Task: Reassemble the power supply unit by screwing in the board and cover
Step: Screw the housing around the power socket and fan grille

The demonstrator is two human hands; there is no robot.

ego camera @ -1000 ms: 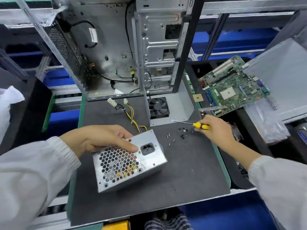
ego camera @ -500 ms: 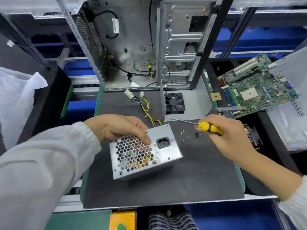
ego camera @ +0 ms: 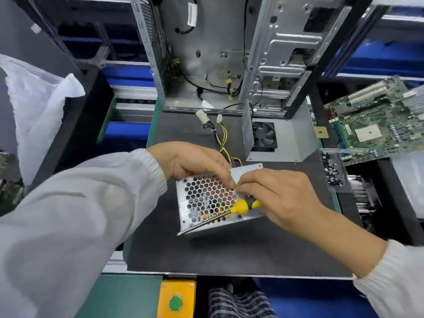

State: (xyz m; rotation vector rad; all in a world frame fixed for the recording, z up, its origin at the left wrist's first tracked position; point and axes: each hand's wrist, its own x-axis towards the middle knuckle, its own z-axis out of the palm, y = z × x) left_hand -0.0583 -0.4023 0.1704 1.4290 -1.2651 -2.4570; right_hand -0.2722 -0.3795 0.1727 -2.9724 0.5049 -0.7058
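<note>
An open grey steel computer tower (ego camera: pixel 206 53) is seen standing behind the dark work mat (ego camera: pixel 229 249), on which the silver perforated power supply unit (ego camera: pixel 206 203) is held by the left hand (ego camera: pixel 192 161). The cover appears fitted, its screws seemingly still to be driven. Half a second on, the right hand (ego camera: pixel 280 198), gripping the yellow-handled screwdriver (ego camera: pixel 238 207), has been brought from the loose screws onto the unit.

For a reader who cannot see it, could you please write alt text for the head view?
Both hands meet over a metal power supply unit on a dark mat; the right hand holds a yellow-handled screwdriver, the left hand steadies the unit.
</note>
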